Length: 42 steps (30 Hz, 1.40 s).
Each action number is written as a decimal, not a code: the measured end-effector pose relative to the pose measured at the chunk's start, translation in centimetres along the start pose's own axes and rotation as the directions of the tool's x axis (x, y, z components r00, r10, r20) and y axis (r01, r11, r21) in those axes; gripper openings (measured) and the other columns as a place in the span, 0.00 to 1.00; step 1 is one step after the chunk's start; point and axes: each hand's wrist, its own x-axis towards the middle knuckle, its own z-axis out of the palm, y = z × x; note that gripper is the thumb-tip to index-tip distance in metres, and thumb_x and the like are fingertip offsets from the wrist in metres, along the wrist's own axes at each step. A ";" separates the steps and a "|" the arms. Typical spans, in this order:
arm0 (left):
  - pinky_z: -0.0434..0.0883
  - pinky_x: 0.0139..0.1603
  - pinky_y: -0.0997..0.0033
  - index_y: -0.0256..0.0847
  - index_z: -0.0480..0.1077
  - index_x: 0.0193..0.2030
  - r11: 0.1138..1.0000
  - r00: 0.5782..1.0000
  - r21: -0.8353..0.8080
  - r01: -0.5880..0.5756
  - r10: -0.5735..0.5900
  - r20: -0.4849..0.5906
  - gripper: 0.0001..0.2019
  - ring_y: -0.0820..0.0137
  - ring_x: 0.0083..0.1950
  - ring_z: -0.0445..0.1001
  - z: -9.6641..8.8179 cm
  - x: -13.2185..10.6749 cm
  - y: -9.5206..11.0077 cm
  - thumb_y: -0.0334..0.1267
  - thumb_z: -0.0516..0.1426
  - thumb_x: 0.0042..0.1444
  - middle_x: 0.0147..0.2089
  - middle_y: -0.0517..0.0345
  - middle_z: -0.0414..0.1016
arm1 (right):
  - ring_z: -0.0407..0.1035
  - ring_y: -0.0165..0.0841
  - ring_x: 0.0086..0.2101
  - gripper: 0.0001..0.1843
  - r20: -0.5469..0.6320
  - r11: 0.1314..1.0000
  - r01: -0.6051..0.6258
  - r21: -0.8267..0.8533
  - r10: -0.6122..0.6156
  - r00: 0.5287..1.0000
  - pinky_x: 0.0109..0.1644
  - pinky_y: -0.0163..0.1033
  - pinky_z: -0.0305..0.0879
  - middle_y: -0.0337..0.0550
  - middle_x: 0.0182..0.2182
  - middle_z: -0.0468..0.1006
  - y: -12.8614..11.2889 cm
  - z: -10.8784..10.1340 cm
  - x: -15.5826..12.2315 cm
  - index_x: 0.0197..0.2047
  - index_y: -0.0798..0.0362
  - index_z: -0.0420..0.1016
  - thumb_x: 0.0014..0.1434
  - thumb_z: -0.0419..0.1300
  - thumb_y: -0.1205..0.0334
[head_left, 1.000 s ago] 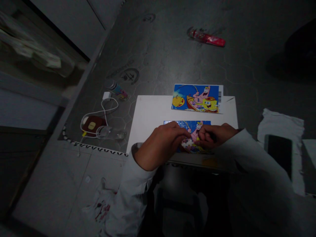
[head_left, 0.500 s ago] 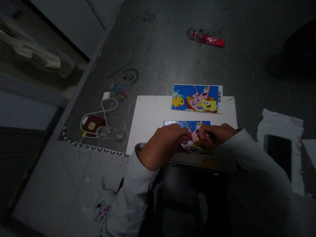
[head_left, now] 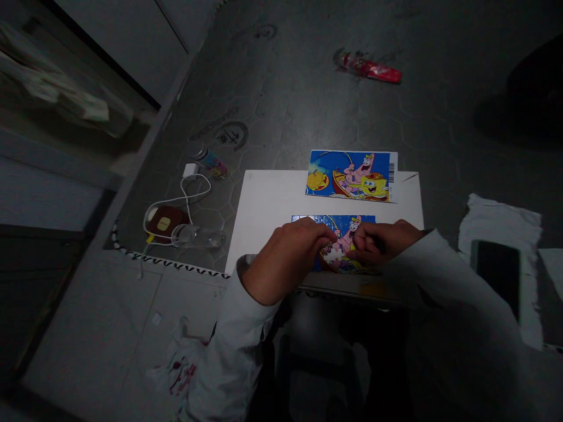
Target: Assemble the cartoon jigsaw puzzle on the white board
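A small white table (head_left: 268, 202) stands in front of me in dim light. On it lies a colourful cartoon jigsaw puzzle (head_left: 347, 225), mostly covered by my hands. My left hand (head_left: 288, 255) rests on the puzzle's left part with its fingers curled together, fingertips at a white gap in the picture. My right hand (head_left: 378, 240) is closed on the puzzle's right part, fingertips pinched close to the left hand's. What either holds is hidden. A printed reference picture (head_left: 350, 174) of the same cartoon lies at the table's far edge.
On the dark floor to the left are a white charger cable (head_left: 187, 196), a brown round device (head_left: 165, 223), a clear bottle (head_left: 197, 237) and a small can (head_left: 211, 161). A red wrapper (head_left: 372, 67) lies far back. A phone (head_left: 497, 272) rests on white paper at right.
My left hand has drawn back slightly toward me, uncovering a white gap in the puzzle. The right hand has stayed in place.
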 end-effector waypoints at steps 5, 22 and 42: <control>0.80 0.56 0.62 0.46 0.85 0.57 1.000 0.998 -0.007 0.005 -0.006 -0.057 0.14 0.62 0.54 0.86 0.1 -0.2 -0.1 0.32 0.56 0.79 0.53 0.52 0.88 | 0.71 0.31 0.24 0.15 -0.047 0.999 0.007 -0.045 -0.009 0.999 0.39 0.42 0.61 0.26 0.21 0.75 -0.2 0.4 -0.3 0.35 0.44 0.73 0.67 0.71 0.48; 0.73 0.38 0.71 0.42 0.82 0.49 0.964 0.974 -0.217 0.152 -0.184 -0.132 0.04 0.71 0.36 0.83 -1.2 -0.5 1.6 0.31 0.66 0.72 0.44 0.59 0.90 | 0.68 0.34 0.22 0.18 -0.195 0.989 -0.029 -0.146 0.000 0.981 0.37 0.45 0.60 0.33 0.20 0.75 -1.2 0.0 0.2 0.42 0.35 0.89 0.65 0.69 0.32; 0.76 0.51 0.66 0.46 0.88 0.48 0.972 0.972 -0.022 0.232 -0.231 0.045 0.12 0.63 0.48 0.87 -1.3 -0.2 0.4 0.28 0.75 0.60 0.49 0.57 0.91 | 0.73 0.35 0.24 0.04 -0.126 0.984 -0.108 -0.142 0.091 0.988 0.38 0.44 0.63 0.31 0.19 0.76 -3.7 1.5 0.6 0.36 0.37 0.90 0.63 0.72 0.55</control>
